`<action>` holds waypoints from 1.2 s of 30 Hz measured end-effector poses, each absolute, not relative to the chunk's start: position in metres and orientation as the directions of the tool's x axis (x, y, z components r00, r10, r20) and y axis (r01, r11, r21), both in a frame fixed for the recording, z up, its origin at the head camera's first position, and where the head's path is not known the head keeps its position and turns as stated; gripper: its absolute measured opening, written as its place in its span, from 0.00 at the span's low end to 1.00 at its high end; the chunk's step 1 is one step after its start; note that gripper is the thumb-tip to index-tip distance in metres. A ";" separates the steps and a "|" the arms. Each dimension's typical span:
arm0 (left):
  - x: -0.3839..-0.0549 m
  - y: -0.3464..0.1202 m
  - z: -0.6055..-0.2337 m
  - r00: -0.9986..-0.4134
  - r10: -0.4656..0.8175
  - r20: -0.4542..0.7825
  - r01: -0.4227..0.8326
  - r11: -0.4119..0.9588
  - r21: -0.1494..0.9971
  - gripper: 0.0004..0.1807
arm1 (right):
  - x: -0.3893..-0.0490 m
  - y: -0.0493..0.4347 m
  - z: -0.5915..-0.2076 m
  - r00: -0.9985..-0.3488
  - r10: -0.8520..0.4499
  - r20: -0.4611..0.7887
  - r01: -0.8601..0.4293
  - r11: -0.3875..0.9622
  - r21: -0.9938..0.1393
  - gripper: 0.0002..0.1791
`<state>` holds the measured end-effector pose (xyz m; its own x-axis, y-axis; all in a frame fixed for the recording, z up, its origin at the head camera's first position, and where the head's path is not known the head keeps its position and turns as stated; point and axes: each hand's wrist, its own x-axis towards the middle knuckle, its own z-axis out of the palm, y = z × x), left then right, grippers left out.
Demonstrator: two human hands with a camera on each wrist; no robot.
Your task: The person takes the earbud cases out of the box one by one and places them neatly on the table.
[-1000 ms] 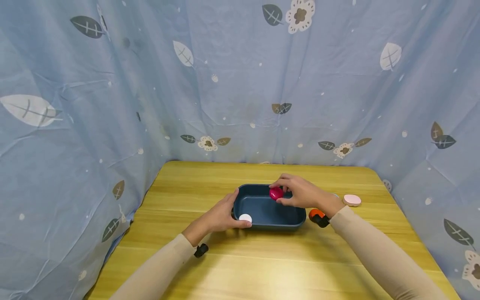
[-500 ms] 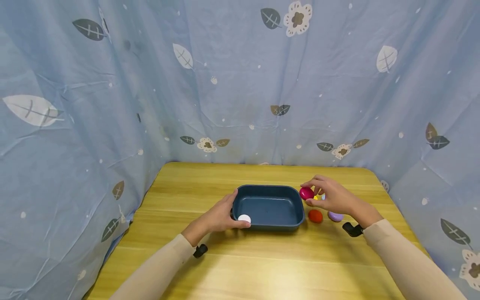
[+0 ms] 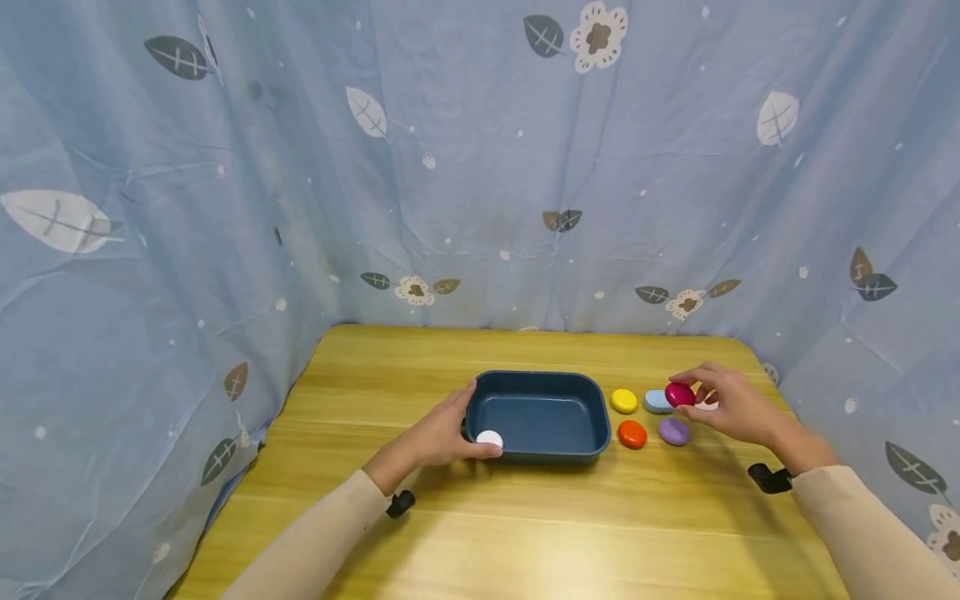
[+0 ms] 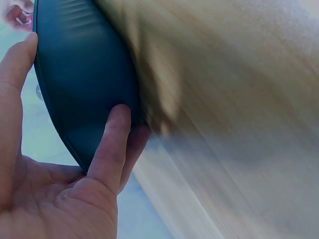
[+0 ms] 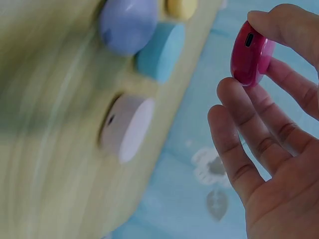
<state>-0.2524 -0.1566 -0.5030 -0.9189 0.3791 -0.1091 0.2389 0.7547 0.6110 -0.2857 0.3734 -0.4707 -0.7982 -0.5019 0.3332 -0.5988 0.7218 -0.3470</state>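
Note:
My left hand grips the left end of a dark blue rectangular box, thumb over the near rim and fingers against the outer wall. A white rounded piece lies inside the box's near left corner, close to that thumb. Over the table to the right, my right hand pinches a glossy magenta rounded device between thumb and fingers. Its side has a small oval slot, visible in the right wrist view. A light blue piece, a purple piece and a pale pink piece sit close by.
Between the box and the right hand lie a yellow piece and an orange-red piece. The wooden table is bordered by a blue leaf-patterned curtain at the back and sides.
From above the box, my right hand has moved right with the magenta device, past the box's right end to over the loose pieces. My left hand stays on the box.

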 end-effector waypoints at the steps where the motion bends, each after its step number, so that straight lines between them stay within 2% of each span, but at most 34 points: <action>1: -0.253 -0.157 -0.503 -0.919 0.380 -0.108 0.240 0.754 0.612 0.77 | -0.285 0.378 -0.472 -0.798 -0.499 0.338 -0.598 0.725 -0.342 0.23; 7: -0.255 -0.157 -0.501 -0.916 0.389 -0.102 0.250 0.749 0.614 0.78 | -0.284 0.402 -0.483 -0.817 -0.474 0.329 -0.567 0.764 -0.308 0.23; 18: -0.253 -0.157 -0.502 -0.914 0.390 -0.115 0.244 0.752 0.612 0.78 | -0.282 0.425 -0.500 -0.877 -0.436 0.202 -0.480 0.810 -0.337 0.23; 23: -0.254 -0.157 -0.502 -0.917 0.383 -0.115 0.237 0.753 0.614 0.78 | -0.281 0.426 -0.505 -0.907 -0.401 0.130 -0.419 0.823 -0.384 0.21; 36: -0.255 -0.156 -0.503 -0.915 0.383 -0.124 0.237 0.762 0.603 0.78 | -0.276 0.432 -0.517 -0.919 -0.389 0.063 -0.379 0.828 -0.412 0.23</action>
